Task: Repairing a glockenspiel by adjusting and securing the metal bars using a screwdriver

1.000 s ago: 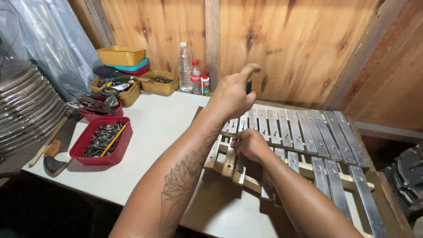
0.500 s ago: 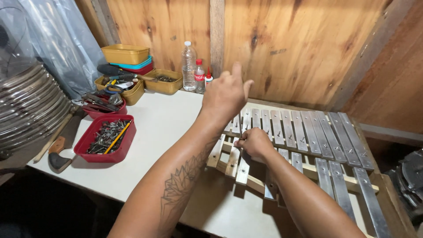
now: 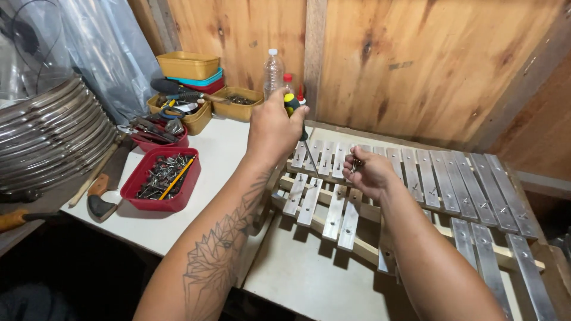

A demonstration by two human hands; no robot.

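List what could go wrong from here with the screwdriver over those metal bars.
The left hand holds the screwdriver with its tip angled down near the right hand; a slip could jab the fingers. The right hand pinches a small piece, probably a screw, above gaps between the metal bars; dropped, it might fall through. Some bars look loosely laid on the wooden frame and may shift under pressure.

Bare tabletop [image 3: 226, 148] beside red tray [image 3: 159, 175]

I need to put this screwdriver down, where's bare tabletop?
Bare white table lies between the red tray and the metal-bar instrument, and again in front of its bars near the table's edge. The back left corner, with yellow tubs, is crowded.
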